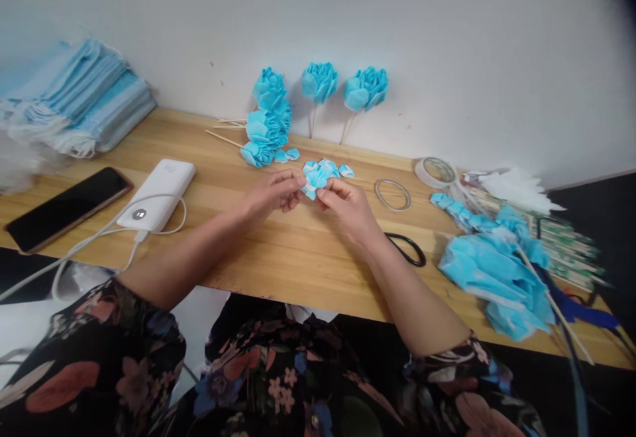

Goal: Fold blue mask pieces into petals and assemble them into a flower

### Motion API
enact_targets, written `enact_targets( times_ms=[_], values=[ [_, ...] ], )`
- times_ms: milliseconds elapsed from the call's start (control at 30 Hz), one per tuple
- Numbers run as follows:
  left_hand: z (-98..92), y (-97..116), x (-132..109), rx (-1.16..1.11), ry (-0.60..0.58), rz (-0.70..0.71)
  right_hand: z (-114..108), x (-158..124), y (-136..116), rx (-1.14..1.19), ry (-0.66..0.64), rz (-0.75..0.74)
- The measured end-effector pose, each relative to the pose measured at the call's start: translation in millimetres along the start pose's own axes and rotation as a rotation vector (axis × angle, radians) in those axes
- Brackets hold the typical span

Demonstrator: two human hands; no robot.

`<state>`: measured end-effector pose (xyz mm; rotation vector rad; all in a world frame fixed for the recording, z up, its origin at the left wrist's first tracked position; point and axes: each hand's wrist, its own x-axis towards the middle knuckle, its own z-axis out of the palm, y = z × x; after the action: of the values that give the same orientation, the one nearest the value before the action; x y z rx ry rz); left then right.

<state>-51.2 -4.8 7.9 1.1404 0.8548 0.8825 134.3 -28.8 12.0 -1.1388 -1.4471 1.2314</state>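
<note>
A small blue petal piece [311, 189] is pinched between my left hand [282, 191] and my right hand [345, 204], over the middle of the wooden table. The fingers of both hands are closed on its edges. Just behind it lie more loose blue petals [325, 167], with one petal [346, 171] to the right and a few [287, 155] to the left. Several finished blue flowers [268, 126] on sticks are stacked farther back on the left. Two more flowers, one in the middle [319, 82] and one to its right [366, 88], lean on the wall.
On the left are stacked masks [94, 102], a phone [69, 207] and a white power bank [161, 192] with a cable. At right are tape [436, 172], a silvery ring [392, 194], a black loop [408, 249], blue material [497, 278] and blue-handled scissors [589, 312].
</note>
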Motion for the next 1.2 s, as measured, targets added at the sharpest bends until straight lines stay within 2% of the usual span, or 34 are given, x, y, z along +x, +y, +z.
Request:
enact_targets(
  times_ms=[167, 367, 767, 967, 1200],
  values=[
    [4.2, 0, -3, 0.074, 0.028, 0.039, -1, 0, 4, -0.03, -0.022, 0.001],
    [5.1, 4, -5, 0.114, 0.094, 0.083, -2, -2, -4, 0.087, -0.116, 0.035],
    [8.3, -2, -5, 0.234, 0.092, 0.186, 3, 1, 5, -0.168, -0.008, -0.038],
    [6.8, -3, -6, 0.224, 0.061, 0.134, 4, -1, 2, -0.148, 0.007, -0.061],
    [2.4, -6, -3, 0.162, 0.035, 0.103, 1, 0, 2, -0.125, -0.024, -0.001]
  ],
)
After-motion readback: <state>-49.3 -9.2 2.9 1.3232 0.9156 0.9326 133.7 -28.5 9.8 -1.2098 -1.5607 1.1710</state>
